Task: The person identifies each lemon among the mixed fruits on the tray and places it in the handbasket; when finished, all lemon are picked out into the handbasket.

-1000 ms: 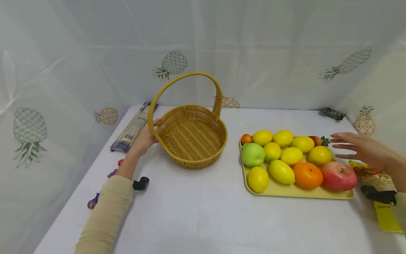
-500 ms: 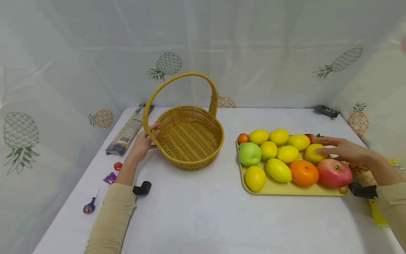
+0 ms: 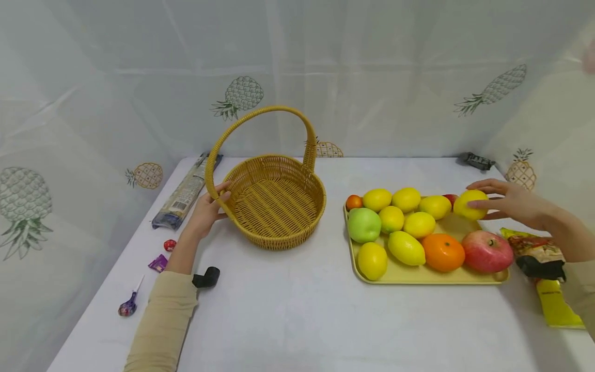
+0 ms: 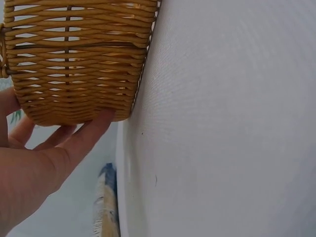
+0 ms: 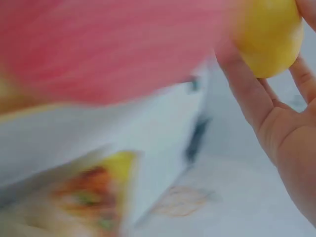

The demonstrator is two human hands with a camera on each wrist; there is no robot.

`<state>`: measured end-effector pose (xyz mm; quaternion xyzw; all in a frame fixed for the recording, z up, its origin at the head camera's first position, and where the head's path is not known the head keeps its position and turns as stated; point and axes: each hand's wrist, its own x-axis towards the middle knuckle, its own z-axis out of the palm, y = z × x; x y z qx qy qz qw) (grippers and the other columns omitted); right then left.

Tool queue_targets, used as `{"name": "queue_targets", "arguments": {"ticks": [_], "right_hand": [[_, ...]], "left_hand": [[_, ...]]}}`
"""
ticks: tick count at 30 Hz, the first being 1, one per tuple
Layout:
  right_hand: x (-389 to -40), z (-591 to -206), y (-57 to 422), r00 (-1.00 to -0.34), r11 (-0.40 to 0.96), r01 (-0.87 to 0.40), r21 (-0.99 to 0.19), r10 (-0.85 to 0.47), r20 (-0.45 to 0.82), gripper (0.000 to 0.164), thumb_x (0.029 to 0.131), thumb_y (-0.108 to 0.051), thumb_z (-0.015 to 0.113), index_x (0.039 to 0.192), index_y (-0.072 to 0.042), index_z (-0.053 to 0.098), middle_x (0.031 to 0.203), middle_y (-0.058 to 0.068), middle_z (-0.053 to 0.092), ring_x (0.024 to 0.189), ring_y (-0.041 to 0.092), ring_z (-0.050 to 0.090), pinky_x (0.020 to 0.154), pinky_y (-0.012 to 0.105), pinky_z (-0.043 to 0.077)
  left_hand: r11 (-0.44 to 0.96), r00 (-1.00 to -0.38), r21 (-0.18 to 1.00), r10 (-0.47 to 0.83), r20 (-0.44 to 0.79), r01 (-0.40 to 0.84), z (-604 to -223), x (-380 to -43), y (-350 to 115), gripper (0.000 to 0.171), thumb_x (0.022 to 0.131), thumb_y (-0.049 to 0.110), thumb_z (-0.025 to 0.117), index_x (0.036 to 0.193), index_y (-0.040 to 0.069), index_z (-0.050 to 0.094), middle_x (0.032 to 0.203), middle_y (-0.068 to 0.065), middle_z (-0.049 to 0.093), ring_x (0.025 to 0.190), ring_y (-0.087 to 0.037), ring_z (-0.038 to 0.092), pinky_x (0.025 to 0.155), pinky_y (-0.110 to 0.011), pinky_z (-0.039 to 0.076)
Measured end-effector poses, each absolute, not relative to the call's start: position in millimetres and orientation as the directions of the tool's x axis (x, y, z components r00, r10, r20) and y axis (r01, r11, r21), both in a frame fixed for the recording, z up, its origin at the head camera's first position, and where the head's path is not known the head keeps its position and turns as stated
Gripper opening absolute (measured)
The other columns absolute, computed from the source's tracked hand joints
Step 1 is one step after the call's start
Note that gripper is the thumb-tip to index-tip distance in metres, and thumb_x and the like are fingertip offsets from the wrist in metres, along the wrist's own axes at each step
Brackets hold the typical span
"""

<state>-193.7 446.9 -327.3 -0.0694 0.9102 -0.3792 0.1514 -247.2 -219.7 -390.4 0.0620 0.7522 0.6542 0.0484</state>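
Observation:
My right hand pinches a yellow lemon above the far right corner of the yellow tray. In the right wrist view the same lemon sits between fingers and thumb. Several more lemons, a green apple, an orange, a red apple and a small orange fruit lie on the tray. A strawberry is mostly hidden. On the left, my left hand holds the wicker basket at its side by the handle's foot; no fruit is in it.
A long printed packet lies left of the basket. Near the left edge are a red candy, a purple candy and a lollipop. A yellow packet lies under the right forearm; a black packet is at the back.
My right hand has come left to the tray, taken hold of a lemon at its right side and raised it. The left hand stays at the basket; the view has shifted slightly.

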Motion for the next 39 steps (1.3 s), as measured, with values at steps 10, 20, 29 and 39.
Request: {"name": "queue_targets", "arguments": {"ticks": [10,20,29,39], "right_hand": [[-219.5,-260.7,350.2,-0.952,0.657,-0.087,-0.749,-0.275,-0.131,0.053,0.099,-0.025,0.059,0.142,-0.006,0.035,0.135,0.012,0.041,0.097,0.009,0.061,0.08,0.026,0.056],[-266.3,-283.2,205.6,-0.855,0.438,-0.122,-0.89,-0.502,-0.13,0.058,0.091,-0.022,0.07,0.14,-0.007,0.043,0.146,0.011,0.035,0.116,0.026,0.054,0.085,0.04,0.055],[-276.9,-324.1,90.1,-0.72,0.424,-0.182,-0.887,-0.672,-0.174,0.054,0.087,-0.022,0.075,0.134,-0.009,0.054,0.131,0.006,0.05,0.102,0.026,0.054,0.085,0.047,0.054],[-269.7,-354.2,31.5,-0.612,0.512,-0.342,-0.788,-0.758,-0.226,0.047,0.086,-0.026,0.077,0.127,-0.01,0.06,0.126,0.0,0.057,0.109,0.018,0.049,0.09,0.027,0.045]], "left_hand": [[0.132,-0.988,0.991,0.156,0.003,0.024,-391.3,-248.3,-220.5,0.052,0.105,0.022,0.045,0.152,0.006,0.031,0.15,-0.021,0.031,0.131,-0.042,0.037,0.098,-0.058,0.042],[0.106,-0.986,0.994,0.165,0.014,0.032,-390.3,-249.2,-220.7,0.052,0.104,0.021,0.045,0.151,0.005,0.031,0.151,-0.022,0.029,0.129,-0.044,0.038,0.098,-0.057,0.043],[0.093,-0.987,0.995,0.162,0.025,0.041,-392.0,-248.4,-221.3,0.05,0.105,0.019,0.045,0.151,0.005,0.032,0.151,-0.022,0.029,0.129,-0.044,0.039,0.099,-0.057,0.042],[0.107,-0.989,0.994,0.148,0.011,0.027,-392.6,-250.0,-221.5,0.05,0.105,0.02,0.046,0.151,0.007,0.033,0.149,-0.022,0.032,0.128,-0.044,0.041,0.098,-0.055,0.044]]}}
